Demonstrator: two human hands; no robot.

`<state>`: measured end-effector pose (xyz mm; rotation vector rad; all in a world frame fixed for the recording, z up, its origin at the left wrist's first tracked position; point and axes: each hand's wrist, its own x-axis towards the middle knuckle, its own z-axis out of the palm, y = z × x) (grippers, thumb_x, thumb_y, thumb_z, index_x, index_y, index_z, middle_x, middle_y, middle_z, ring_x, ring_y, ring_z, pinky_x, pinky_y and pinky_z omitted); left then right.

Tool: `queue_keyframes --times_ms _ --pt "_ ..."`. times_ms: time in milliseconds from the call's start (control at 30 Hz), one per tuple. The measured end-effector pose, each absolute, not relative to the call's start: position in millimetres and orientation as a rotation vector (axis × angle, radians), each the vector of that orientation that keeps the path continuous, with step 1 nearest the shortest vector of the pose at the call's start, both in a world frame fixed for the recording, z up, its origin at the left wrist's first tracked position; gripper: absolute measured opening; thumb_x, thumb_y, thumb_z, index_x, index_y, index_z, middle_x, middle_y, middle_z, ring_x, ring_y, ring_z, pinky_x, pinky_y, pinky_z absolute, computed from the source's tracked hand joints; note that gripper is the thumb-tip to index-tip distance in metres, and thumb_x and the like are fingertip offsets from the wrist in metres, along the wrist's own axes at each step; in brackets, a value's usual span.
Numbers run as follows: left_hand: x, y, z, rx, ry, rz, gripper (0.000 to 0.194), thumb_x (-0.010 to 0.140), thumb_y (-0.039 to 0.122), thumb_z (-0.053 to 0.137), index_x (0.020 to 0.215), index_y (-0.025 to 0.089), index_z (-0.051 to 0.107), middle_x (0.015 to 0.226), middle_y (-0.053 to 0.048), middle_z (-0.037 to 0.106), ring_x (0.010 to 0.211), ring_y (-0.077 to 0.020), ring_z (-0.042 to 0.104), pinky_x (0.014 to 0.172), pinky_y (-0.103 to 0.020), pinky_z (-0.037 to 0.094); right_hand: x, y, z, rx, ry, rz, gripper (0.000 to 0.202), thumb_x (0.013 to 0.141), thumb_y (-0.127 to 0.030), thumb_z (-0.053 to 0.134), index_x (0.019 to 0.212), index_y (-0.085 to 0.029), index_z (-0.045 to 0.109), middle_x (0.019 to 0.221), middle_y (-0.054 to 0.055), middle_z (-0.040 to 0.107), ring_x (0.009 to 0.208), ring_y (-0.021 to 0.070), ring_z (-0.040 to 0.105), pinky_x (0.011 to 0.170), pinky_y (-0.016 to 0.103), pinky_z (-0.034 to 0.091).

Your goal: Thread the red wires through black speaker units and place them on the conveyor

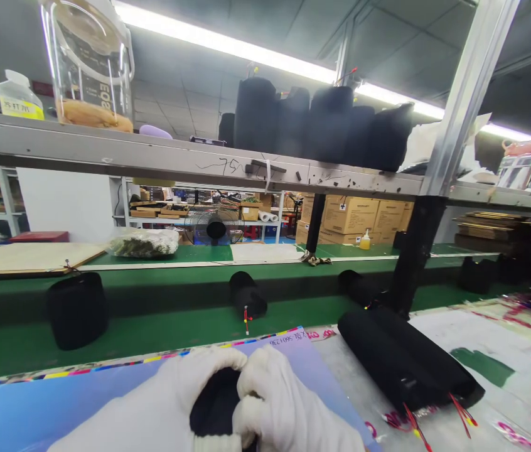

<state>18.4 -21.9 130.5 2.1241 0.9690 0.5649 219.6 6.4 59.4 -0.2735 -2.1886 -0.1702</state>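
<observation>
Both white-gloved hands, left (171,408) and right (289,408), are clasped around a small black fabric-covered cylinder (216,405) over the blue printed sheet (58,408), and I'd judge even thumb pressure keeps the fabric smooth.

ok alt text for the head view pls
Two white-gloved hands, left and right, clasp a black fabric piece over a blue sheet. A black roll lies to the right, and black cylinders stand on the green belt behind.

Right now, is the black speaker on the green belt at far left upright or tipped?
Upright. The black speaker stands on its flat base on the green belt, sides vertical; the speaker further right lies on its side.
</observation>
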Motion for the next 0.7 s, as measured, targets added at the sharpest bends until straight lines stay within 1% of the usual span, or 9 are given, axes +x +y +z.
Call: queue_keyframes --times_ms 100,167,200,267,333,433,567,633,700 --pt "21.5 -22.8 123.8 2.193 1.034 0.582 0.039 0.079 0.037 0.069 0.118 0.034 0.064 0.117 0.003 0.067 0.105 -0.0185 0.063 0.092 -0.023 0.05 226.3 1.6 70.0 -0.374 -2.145 0.231 0.021 0.071 -0.003 0.044 0.082 -0.02 0.049 0.079 -0.001 0.053 0.077 0.0122 0.052 0.069 0.024 0.042" --pt "17.1 -19.9 110.2 2.225 1.18 0.604 0.041 0.081 0.037 0.066 0.122 0.036 0.062 0.123 0.001 0.065 0.111 -0.0208 0.062 0.095 -0.026 0.049 233.0 -1.7 70.3 -0.489 -2.03 0.503 0.029 0.062 -0.003 0.039 0.084 -0.021 0.046 0.08 -0.001 0.053 0.078 0.0117 0.054 0.071 0.023 0.046" --pt "14.4 -18.4 102.4 2.224 1.268 0.618 0.042 0.083 0.037 0.063 0.124 0.038 0.06 0.125 0.001 0.064 0.111 -0.0212 0.062 0.094 -0.027 0.05 235.2 -3.0 67.3 -0.473 -1.987 0.493 0.027 0.065 -0.004 0.039 0.084 -0.021 0.046 0.078 -0.001 0.053 0.076 0.0119 0.054 0.069 0.023 0.047" --pt "10.6 -16.7 89.1 2.198 1.382 0.629 0.042 0.087 0.037 0.057 0.128 0.042 0.056 0.126 0.002 0.064 0.111 -0.021 0.063 0.093 -0.029 0.052 235.3 -5.3 56.8 -0.327 -1.976 0.264 0.014 0.078 -0.01 0.042 0.082 -0.023 0.046 0.07 -0.002 0.051 0.068 0.0129 0.053 0.064 0.024 0.046" --pt "10.7 -17.2 82.7 2.176 1.373 0.629 0.041 0.087 0.038 0.056 0.128 0.044 0.056 0.124 0.003 0.065 0.111 -0.0208 0.064 0.094 -0.029 0.052 229.9 -7.8 45.3 -0.319 -2.038 0.034 0.011 0.089 -0.017 0.044 0.085 -0.025 0.049 0.069 -0.001 0.052 0.063 0.0139 0.052 0.061 0.026 0.046" --pt "14.6 -19.2 88.5 2.17 1.289 0.642 0.042 0.086 0.041 0.059 0.129 0.041 0.057 0.126 0.003 0.064 0.117 -0.0216 0.06 0.099 -0.028 0.05 218.1 -10.1 38.5 -0.502 -2.09 -0.094 0.014 0.092 -0.011 0.042 0.088 -0.022 0.051 0.075 0.002 0.055 0.061 0.0141 0.048 0.053 0.026 0.04" --pt "2.2 -15.1 104.1 2.077 1.15 0.666 0.048 0.088 0.04 0.061 0.135 0.039 0.052 0.135 0.003 0.06 0.124 -0.0212 0.055 0.107 -0.031 0.044 209.0 -4.6 52.1 -0.286 -2.214 -0.262 0.016 0.095 -0.013 0.045 0.08 -0.02 0.046 0.068 -0.001 0.053 0.067 0.0142 0.048 0.06 0.028 0.034" --pt "-17.3 -14.2 101.4 1.931 1.117 0.876 0.045 0.092 0.046 0.054 0.135 0.035 0.052 0.135 0.001 0.059 0.121 -0.0217 0.058 0.105 -0.033 0.047 208.2 -0.3 59.0 -0.222 -2.218 -0.234 0.021 0.099 -0.018 0.042 0.077 -0.02 0.043 0.065 -0.002 0.051 0.067 0.0137 0.047 0.062 0.029 0.031" --pt "-40.0 -19.5 87.8 1.832 1.254 1.238 0.042 0.096 0.055 0.04 0.122 0.03 0.062 0.122 -0.002 0.067 0.112 -0.0221 0.063 0.1 -0.034 0.051 208.5 3.0 61.7 -0.216 -2.21 -0.183 0.025 0.101 -0.021 0.037 0.076 -0.02 0.042 0.065 -0.002 0.05 0.066 0.013 0.046 0.063 0.03 0.03"
